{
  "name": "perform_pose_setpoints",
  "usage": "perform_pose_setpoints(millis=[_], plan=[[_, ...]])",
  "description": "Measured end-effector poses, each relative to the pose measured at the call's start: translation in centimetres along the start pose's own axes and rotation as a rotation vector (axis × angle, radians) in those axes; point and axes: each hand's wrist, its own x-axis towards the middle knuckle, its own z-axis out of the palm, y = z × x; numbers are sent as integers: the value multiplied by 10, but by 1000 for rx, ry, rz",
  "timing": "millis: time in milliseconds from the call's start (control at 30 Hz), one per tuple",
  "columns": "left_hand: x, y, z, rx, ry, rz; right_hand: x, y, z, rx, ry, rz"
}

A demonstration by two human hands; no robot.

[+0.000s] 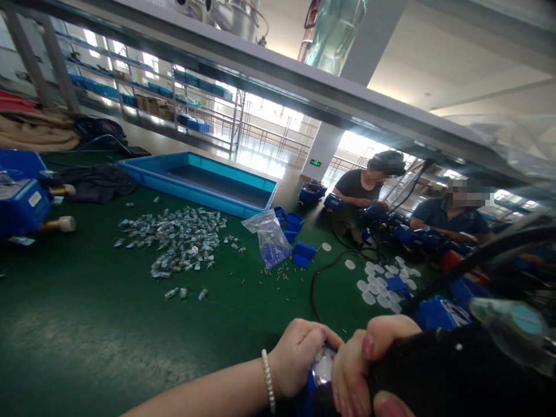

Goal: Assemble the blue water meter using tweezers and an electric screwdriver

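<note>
Blue device [319, 370] between both hands

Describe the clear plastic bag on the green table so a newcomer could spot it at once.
Start at the long blue tray at the far side of the green table. Just off its right end stands the clear plastic bag, crumpled and upright with small blue pieces inside. Unlike the heap of small silvery parts to its left, it is one see-through pouch.

Desk [78, 324] surface is a green mat. Lying on it: a heap of small silver parts [174, 240], a shallow blue tray [197, 182] behind the heap, a clear plastic bag [269, 237] — loose pins scattered around it — small blue blocks [302, 253], white discs [377, 284] and a black cable [321, 278].
</note>
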Motion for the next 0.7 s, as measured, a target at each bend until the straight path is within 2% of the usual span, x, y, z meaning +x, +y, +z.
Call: perform_pose_setpoints(millis=[300,533,700], plan=[[-3,7,1,-1,-17,-48,-7,-4,-5,-123,-116,-11],[-4,-1,2,-35,17,-46,-6,-10,6,-147,-9,-8],[-6,-4,1,-92,74,-5,-7,-10,6,-150,15,33]])
